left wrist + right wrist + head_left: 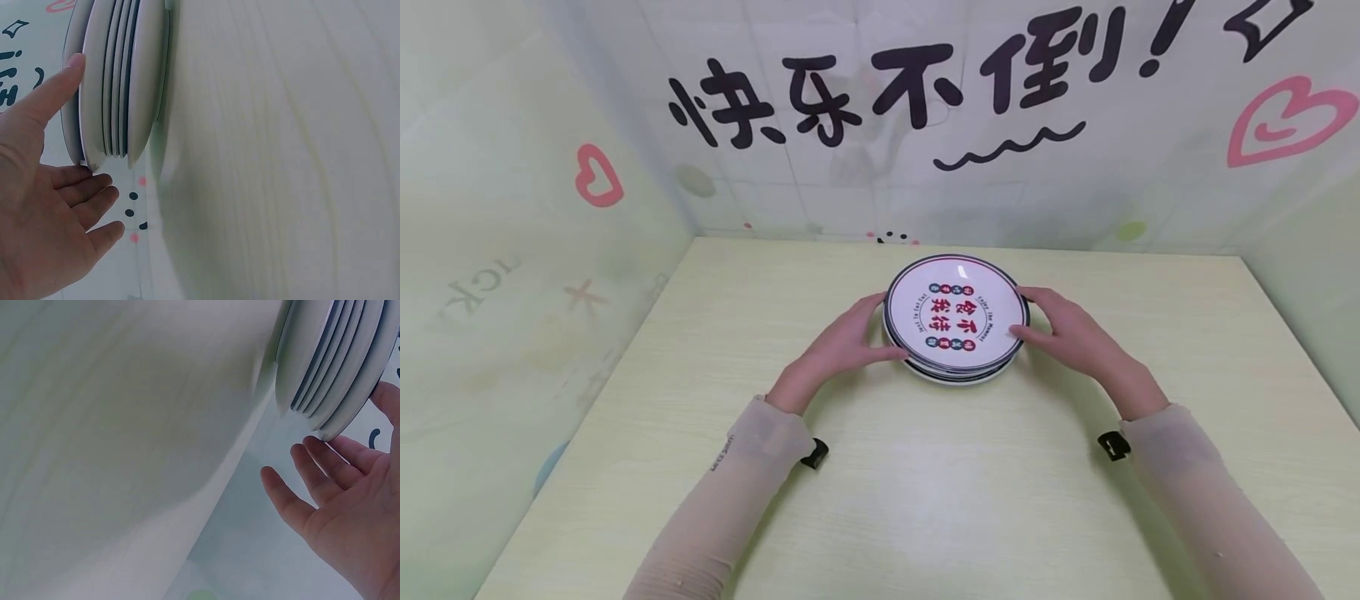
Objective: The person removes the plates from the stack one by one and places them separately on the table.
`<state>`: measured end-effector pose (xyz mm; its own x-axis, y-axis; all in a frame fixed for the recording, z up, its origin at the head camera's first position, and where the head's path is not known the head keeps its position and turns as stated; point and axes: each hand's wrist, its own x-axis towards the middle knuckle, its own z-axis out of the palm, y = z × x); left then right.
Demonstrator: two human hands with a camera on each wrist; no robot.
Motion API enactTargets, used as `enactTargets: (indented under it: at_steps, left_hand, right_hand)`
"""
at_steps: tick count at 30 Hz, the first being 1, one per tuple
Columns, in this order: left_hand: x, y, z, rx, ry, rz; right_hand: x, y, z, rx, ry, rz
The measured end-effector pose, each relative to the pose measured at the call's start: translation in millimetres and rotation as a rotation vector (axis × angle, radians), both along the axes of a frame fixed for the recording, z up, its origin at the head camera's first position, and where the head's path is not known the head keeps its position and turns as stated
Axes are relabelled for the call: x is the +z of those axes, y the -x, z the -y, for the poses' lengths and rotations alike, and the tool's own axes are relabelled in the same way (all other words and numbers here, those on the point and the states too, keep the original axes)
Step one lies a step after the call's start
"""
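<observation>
A stack of round white plates stands on the table, the top one printed with red characters and ringed by a dark rim. Seen edge-on in the left wrist view, several plates lie one on another, with a wider one at the bottom. My left hand holds the upper rim on the left, its thumb toward the near side and fingertips at the far side. On the right, my right hand grips the top plate's rim, thumb over the printed face and some fingertips touching the edge from outside. Lower fingers of both hands stay apart from the stack.
The pale wooden table meets a printed back wall just behind the plates. Side walls flank it left and right. A black strap piece shows at the left cuff, another at the right.
</observation>
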<state>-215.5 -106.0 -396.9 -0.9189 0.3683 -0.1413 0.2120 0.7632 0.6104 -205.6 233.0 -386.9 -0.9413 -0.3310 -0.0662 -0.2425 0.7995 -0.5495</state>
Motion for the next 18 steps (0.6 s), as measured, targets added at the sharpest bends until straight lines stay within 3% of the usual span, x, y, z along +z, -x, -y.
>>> enactTargets:
  at_steps: [9, 18]
  left_hand:
    - [1.3, -1.2, 0.7, 0.001, -0.007, 0.012]
    - [3.1, -1.8, -0.4, 0.002, -0.005, 0.017]
  right_hand:
    - [3.3, -0.5, 1.9, -0.020, 0.055, 0.028]
    - [8.2, 2.7, 6.7, -0.086, 0.083, 0.120]
